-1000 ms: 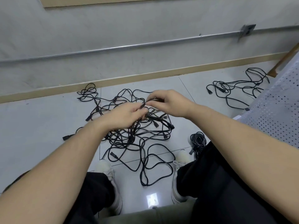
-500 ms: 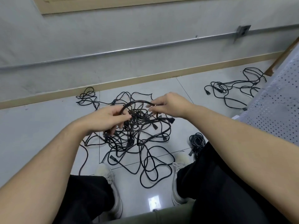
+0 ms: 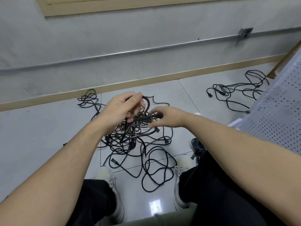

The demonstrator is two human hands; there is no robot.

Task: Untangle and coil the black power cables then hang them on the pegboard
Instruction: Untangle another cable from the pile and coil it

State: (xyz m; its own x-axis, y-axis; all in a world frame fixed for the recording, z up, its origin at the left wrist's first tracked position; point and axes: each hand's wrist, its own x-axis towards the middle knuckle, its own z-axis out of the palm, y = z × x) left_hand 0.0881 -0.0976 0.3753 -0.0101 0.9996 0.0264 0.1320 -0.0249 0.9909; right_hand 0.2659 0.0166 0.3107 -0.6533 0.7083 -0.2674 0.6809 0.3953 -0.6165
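A tangled heap of black power cables [image 3: 140, 149] lies on the tiled floor between my feet and the wall. My left hand [image 3: 120, 110] is raised over the heap and shut on a loop of black cable [image 3: 147, 102] that arcs up past its fingers. My right hand [image 3: 164, 118] is just to the right and lower, fingers pinching a strand at the top of the heap. A white pegboard [image 3: 275, 111] stands at the right edge.
A second loose bunch of black cables [image 3: 236, 90] lies far right by the baseboard. A small coiled cable [image 3: 197, 146] rests by my right shoe [image 3: 180, 180]. My left shoe [image 3: 109, 180] is near the heap. The wall with a metal conduit [image 3: 146, 49] runs behind.
My left hand rose and swung right with its cable loop, lifting strands off the heap. My right hand dropped a little and shifted right, closer to the pile.
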